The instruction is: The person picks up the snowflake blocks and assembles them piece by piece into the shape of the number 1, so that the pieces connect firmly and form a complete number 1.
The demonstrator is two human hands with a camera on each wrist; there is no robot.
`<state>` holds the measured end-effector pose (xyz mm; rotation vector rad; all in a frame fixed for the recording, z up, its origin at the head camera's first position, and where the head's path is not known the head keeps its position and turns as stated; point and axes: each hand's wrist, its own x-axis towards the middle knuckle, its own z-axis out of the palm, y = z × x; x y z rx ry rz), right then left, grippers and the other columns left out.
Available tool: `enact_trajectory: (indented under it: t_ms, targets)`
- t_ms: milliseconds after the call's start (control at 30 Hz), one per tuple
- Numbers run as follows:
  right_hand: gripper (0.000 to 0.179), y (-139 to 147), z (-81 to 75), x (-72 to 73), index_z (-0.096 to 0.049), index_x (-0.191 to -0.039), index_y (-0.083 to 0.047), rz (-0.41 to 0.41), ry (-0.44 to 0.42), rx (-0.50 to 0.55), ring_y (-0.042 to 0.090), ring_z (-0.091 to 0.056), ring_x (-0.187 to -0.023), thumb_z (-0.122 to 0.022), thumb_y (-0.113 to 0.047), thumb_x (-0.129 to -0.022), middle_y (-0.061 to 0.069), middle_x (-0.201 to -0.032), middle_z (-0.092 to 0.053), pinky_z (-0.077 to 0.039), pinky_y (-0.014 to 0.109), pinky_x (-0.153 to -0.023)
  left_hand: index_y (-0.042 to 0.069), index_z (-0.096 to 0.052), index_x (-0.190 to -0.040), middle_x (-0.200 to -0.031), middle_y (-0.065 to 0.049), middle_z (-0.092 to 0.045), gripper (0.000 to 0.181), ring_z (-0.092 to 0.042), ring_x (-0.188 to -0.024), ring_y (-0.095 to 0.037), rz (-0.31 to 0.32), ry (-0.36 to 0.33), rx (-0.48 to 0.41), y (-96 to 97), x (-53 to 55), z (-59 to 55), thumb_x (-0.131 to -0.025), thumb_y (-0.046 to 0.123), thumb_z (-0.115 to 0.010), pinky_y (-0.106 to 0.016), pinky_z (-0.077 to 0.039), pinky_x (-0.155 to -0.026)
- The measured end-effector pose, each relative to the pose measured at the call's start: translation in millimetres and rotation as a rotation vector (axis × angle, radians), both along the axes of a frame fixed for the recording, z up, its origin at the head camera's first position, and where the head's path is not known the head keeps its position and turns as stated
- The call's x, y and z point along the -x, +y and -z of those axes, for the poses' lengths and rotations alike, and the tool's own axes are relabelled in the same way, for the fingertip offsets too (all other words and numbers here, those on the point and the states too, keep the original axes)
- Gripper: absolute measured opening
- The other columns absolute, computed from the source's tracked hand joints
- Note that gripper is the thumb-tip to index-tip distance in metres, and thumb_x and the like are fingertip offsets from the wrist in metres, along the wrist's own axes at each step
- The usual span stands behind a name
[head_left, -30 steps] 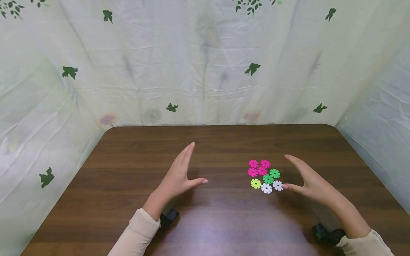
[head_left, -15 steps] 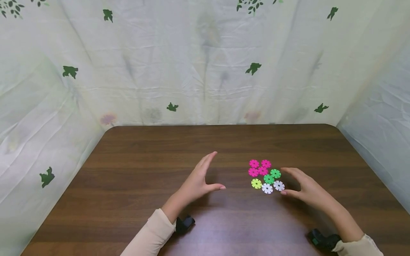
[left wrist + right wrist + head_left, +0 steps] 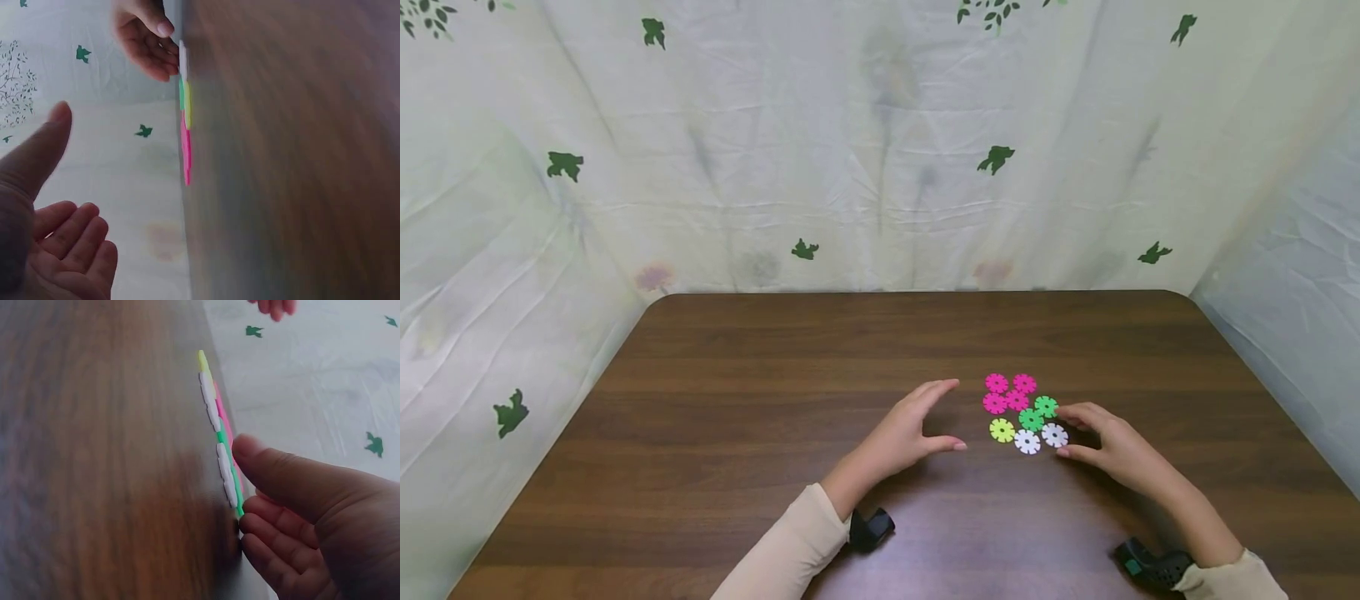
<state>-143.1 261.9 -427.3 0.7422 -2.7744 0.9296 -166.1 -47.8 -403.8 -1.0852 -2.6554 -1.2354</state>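
Notched discs (image 3: 1026,417) are lying flat on the worktop (image 3: 737,417), right of the frame's centre; the right hand (image 3: 1112,446) is curving just beside them, the left hand (image 3: 904,435) farther off, both hands' fingers (image 3: 1084,411) parted, empty.

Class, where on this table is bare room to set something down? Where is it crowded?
Bare table lies left of the left hand, between the forearms, and beyond the pink discs. It's crowded where green discs and white discs lie beside the right hand.

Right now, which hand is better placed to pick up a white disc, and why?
Probably the right hand: it is beside the rightmost white disc, while the left hand is farther from both white discs.
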Motion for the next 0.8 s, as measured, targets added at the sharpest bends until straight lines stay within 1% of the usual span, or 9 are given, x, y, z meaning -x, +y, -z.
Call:
enact_trajectory:
  t_ms: [133, 300, 500, 633, 700, 800]
  targets:
    - [0.041, 1, 2.4, 0.2, -0.06, -0.11, -0.002, -0.005, 0.005, 0.008, 0.019, -0.053, -0.091, -0.073, -0.019, -0.075, 0.006, -0.107, -0.056, -0.045, 0.031, -0.075, 0.003, -0.04, -0.133, -0.132, -0.005, -0.044, 0.073, -0.037, -0.122, -0.015, 0.015, 0.0, 0.025, 8.5, 1.8, 4.5, -0.074, 0.031, -0.073, -0.029, -0.03, -0.099]
    - [0.039, 1, 4.7, 0.6, -0.06, -0.11, -0.004, 0.003, -0.003, 0.001, 0.02, -0.052, -0.093, -0.071, -0.02, -0.076, 0.006, -0.108, -0.055, -0.045, 0.034, -0.076, 0.003, -0.044, -0.13, -0.127, -0.005, -0.048, 0.068, -0.042, -0.118, -0.014, 0.015, 0.019, 0.055, 17.9, 5.0, 11.8, -0.075, 0.033, -0.072, -0.026, -0.032, -0.096]
    - [0.035, 1, 5.8, 0.8, -0.061, -0.109, -0.006, 0.006, -0.01, 0.003, 0.024, -0.053, -0.096, -0.071, -0.019, -0.077, 0.006, -0.108, -0.054, -0.044, 0.04, -0.077, 0.005, -0.049, -0.126, -0.124, -0.004, -0.051, 0.06, -0.045, -0.115, -0.013, 0.01, -0.024, 0.06, 27.4, 8.1, 19.8, -0.076, 0.031, -0.071, -0.024, -0.033, -0.095]
    - [0.033, 1, 6.2, 0.7, -0.061, -0.108, -0.007, 0.007, -0.012, -0.002, 0.024, -0.052, -0.098, -0.07, -0.019, -0.078, 0.005, -0.108, -0.053, -0.044, 0.039, -0.079, 0.006, -0.053, -0.123, -0.12, -0.004, -0.054, 0.055, -0.047, -0.112, -0.011, 0.013, -0.043, 0.066, 31.4, 9.6, 25.7, -0.077, 0.031, -0.071, -0.022, -0.034, -0.093]
    - [0.031, 2, 6.4, 0.8, -0.062, -0.107, -0.008, 0.008, -0.014, -0.01, 0.025, -0.051, -0.099, -0.069, -0.018, -0.079, 0.005, -0.108, -0.053, -0.043, 0.039, -0.08, 0.006, -0.054, -0.121, -0.118, -0.004, -0.055, 0.053, -0.048, -0.11, -0.011, 0.015, -0.036, 0.068, 33.2, 10.5, 28.4, -0.077, 0.03, -0.071, -0.021, -0.035, -0.092]
    - [0.03, 2, 6.2, 0.8, -0.061, -0.107, -0.007, 0.011, -0.025, -0.02, 0.026, -0.051, -0.1, -0.068, -0.018, -0.08, 0.006, -0.109, -0.052, -0.042, 0.042, -0.08, 0.007, -0.057, -0.118, -0.114, -0.003, -0.057, 0.049, -0.05, -0.107, -0.011, 0.018, 0.004, 0.077, 37.0, 12.1, 31.8, -0.077, 0.029, -0.071, -0.021, -0.035, -0.091]
